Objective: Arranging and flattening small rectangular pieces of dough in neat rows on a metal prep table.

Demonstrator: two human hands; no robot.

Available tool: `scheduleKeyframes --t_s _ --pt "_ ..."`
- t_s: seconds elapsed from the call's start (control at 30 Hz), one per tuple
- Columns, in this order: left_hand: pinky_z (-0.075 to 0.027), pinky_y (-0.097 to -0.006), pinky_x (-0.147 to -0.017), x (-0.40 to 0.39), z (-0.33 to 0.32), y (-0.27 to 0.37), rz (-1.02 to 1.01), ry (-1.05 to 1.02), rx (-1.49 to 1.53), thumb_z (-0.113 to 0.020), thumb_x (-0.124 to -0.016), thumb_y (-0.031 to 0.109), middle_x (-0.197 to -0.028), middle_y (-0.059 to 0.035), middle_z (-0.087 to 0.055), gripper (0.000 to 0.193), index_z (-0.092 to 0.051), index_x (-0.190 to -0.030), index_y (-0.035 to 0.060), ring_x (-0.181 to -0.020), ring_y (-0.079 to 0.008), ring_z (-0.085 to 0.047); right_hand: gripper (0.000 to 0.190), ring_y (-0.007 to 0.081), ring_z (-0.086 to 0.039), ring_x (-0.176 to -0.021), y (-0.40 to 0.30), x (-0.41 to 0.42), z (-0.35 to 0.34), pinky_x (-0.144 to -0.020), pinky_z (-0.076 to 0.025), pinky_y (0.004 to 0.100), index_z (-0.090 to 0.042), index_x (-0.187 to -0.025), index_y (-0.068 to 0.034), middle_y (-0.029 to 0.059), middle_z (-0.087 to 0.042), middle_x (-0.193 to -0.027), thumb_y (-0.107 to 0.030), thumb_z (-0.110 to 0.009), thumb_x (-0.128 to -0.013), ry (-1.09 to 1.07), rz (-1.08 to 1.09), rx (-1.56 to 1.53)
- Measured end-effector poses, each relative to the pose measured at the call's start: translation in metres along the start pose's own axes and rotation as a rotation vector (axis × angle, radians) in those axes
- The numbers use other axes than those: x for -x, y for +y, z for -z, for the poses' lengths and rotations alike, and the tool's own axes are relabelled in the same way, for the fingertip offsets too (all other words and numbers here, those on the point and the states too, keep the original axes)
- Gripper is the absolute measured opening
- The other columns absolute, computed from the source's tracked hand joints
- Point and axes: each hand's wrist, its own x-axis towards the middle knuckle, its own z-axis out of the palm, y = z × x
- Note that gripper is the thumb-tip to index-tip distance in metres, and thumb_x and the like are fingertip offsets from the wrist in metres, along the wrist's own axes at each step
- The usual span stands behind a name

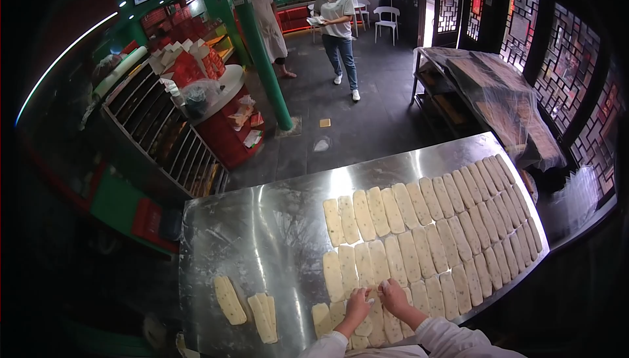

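Observation:
Flat, speckled dough strips [378,210] lie side by side in three rows on a stainless steel table [231,240]. Over the near row, close to the middle row's lower ends, my left hand [359,304] and my right hand [394,296] work a short distance apart with fingers bent. A piece of dough seems to lie between and under their fingertips; whether either hand grips it cannot be told. To the left on the table are a stack of dough strips [229,300] and a smaller overlapping group of strips [264,317].
A plastic-covered rack [511,97] stands beyond the table's right end. A tray rack [164,132] and a red counter [231,122] are at the left, near a green pillar [268,63]. Two people stand farther back on the tiled floor.

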Motion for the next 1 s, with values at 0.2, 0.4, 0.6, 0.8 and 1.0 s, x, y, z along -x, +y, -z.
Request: scheduleKeyframes --t_s 0.2,0.4,0.6,0.8,1.0 --pt "-0.049 -0.0399 -0.084 0.0 -0.006 -0.006 0.072 0.012 0.053 -0.075 -0.074 0.012 -0.099 -0.0116 -0.061 0.036 -0.061 -0.107 0.0066 -0.095 -0.0283 -0.061 0.021 0.0387 -0.056 -0.089 0.002 0.002 -0.003 -0.077 -0.048 0.0435 -0.055 -0.093 -0.003 0.0192 -0.055 -0.094 -0.002 -0.065 -0.074 0.052 0.064 -0.112" --pt "-0.049 -0.04 -0.082 0.009 -0.009 0.002 0.008 0.045 -0.005 -0.075 -0.073 0.008 -0.095 -0.0129 -0.06 0.032 -0.061 -0.101 0.0056 -0.094 -0.0303 -0.059 0.032 0.0392 -0.057 -0.091 -0.024 0.02 0.022 -0.077 -0.049 0.0441 -0.057 -0.105 -0.002 0.0203 -0.055 -0.099 0.0 -0.064 -0.074 -0.025 0.112 -0.209" --pt "-0.051 -0.034 -0.078 0.008 -0.007 0.001 -0.046 0.04 0.168 -0.073 -0.074 0.001 -0.094 -0.012 -0.06 0.026 -0.058 -0.095 0.0018 -0.087 -0.0252 -0.062 0.029 0.0349 -0.06 -0.087 -0.004 0.016 0.011 -0.074 -0.05 0.0407 -0.064 -0.097 -0.003 0.0156 -0.058 -0.095 -0.011 -0.073 -0.07 -0.017 0.002 -0.059" --pt "-0.05 -0.0329 -0.08 0.024 0.049 0.02 0.041 -0.264 0.317 -0.076 -0.074 0.01 -0.1 -0.0091 -0.066 0.042 -0.06 -0.111 0.0023 -0.092 -0.0224 -0.064 0.022 0.0348 -0.064 -0.074 -0.06 0.002 0.059 -0.066 -0.05 0.0417 -0.061 -0.1 -0.001 0.0183 -0.065 -0.082 -0.009 -0.065 -0.08 -0.307 0.129 -0.15" --pt "-0.048 -0.0275 -0.085 0.061 0.086 -0.023 0.393 -0.427 0.646 -0.067 -0.085 0.008 -0.105 -0.0048 -0.067 0.035 -0.06 -0.118 -0.0001 -0.095 -0.011 -0.061 0.02 0.0149 -0.062 -0.056 -0.109 -0.058 0.054 -0.055 -0.05 0.0298 -0.058 -0.101 0.004 0.0121 -0.063 -0.073 -0.012 -0.062 -0.09 -0.48 0.005 -0.558"
